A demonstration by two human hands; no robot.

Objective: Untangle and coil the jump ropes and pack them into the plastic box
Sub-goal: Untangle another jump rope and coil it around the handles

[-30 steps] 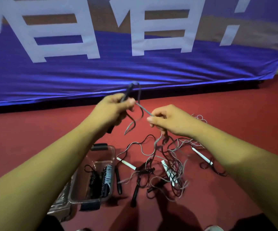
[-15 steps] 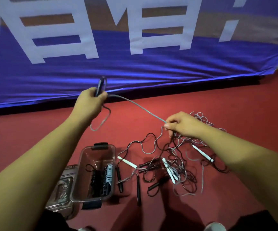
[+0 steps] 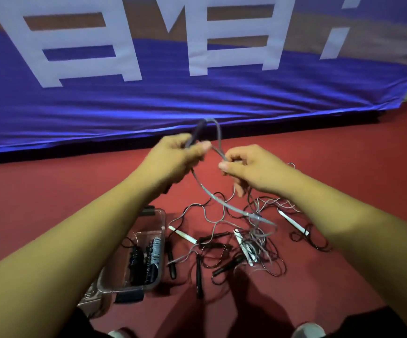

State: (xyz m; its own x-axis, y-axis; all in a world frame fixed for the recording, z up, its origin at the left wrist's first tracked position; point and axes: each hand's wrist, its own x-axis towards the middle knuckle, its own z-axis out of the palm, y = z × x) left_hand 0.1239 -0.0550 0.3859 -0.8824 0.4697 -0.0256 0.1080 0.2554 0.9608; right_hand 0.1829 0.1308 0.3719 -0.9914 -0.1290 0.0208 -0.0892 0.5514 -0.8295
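My left hand (image 3: 173, 159) grips the dark handle (image 3: 196, 132) of a grey jump rope, raised above the floor. The grey cord (image 3: 218, 140) arcs over from the handle's top to my right hand (image 3: 253, 169), which pinches it between thumb and fingers. A loop of the same cord (image 3: 234, 208) hangs down toward a tangle of black and grey ropes (image 3: 244, 242) with white and black handles on the red floor. The clear plastic box (image 3: 158, 220) stands at lower left with coiled ropes (image 3: 146, 257) inside, partly hidden by my left forearm.
A blue banner (image 3: 197, 98) with white letters hangs along the back, its hem meeting the red floor (image 3: 51, 191). The box lid (image 3: 93, 297) lies under the box's near left corner. My shoes (image 3: 307, 330) show at the bottom edge.
My hands, stretched apart half a second ago with the cord taut between them, have come back together. A loop of grey cord now hangs beneath them.
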